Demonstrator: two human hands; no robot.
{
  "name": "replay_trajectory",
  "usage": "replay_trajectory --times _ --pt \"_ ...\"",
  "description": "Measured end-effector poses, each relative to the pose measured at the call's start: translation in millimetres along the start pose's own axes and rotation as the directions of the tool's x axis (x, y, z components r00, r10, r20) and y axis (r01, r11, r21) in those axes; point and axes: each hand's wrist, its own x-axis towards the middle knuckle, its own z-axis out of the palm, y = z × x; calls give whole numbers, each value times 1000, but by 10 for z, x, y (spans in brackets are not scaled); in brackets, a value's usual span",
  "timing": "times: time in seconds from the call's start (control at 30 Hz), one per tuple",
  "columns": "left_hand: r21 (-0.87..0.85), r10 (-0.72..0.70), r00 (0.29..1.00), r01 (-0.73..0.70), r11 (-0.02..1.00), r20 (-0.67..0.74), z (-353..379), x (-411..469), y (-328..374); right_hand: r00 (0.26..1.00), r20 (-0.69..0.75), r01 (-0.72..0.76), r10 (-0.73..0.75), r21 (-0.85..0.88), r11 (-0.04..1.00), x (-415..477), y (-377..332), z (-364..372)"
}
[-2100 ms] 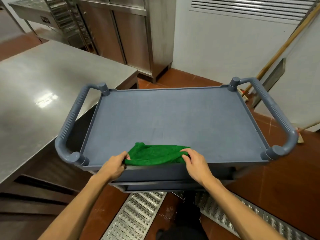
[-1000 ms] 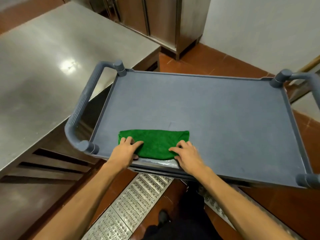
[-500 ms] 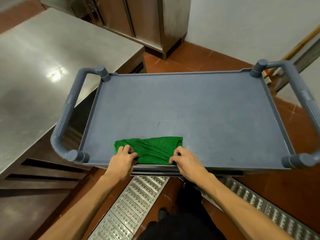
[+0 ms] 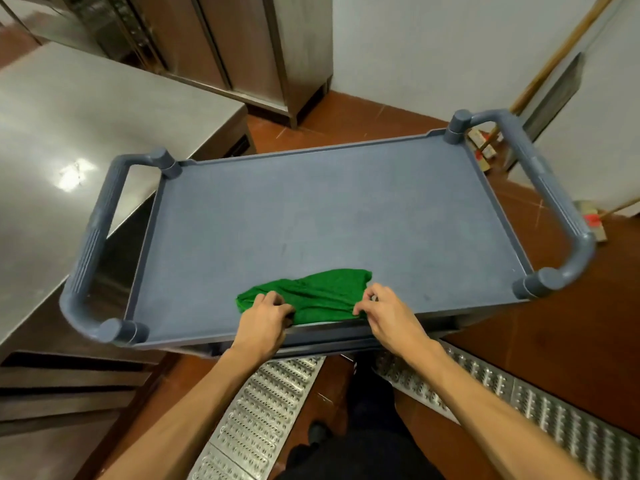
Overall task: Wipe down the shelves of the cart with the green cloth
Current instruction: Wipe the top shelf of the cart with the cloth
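Both hands bunch the green cloth at the near edge of the cart's top shelf.

The cloth (image 4: 311,297), flat and spread a second ago, now lies rumpled and gathered on the shelf (image 4: 346,209) against its near rim. The left hand (image 4: 265,318) has its fingers curled and pinched on the cloth's left part; the right hand (image 4: 382,311) pinches the right end. The cart (image 4: 93,244) stands beside a steel table (image 4: 69,109).
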Motion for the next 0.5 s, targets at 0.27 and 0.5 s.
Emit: replay_trajectory --times 0.27,0.5 --pt "20 145 983 -148 989 114 123 381 678 977 -124 -176 173 -17 984 -315 511 -261" --pt "-31 266 959 -264 964 94 272 714 1272 926 -209 -325 314 -20 945 -560 945 -564"
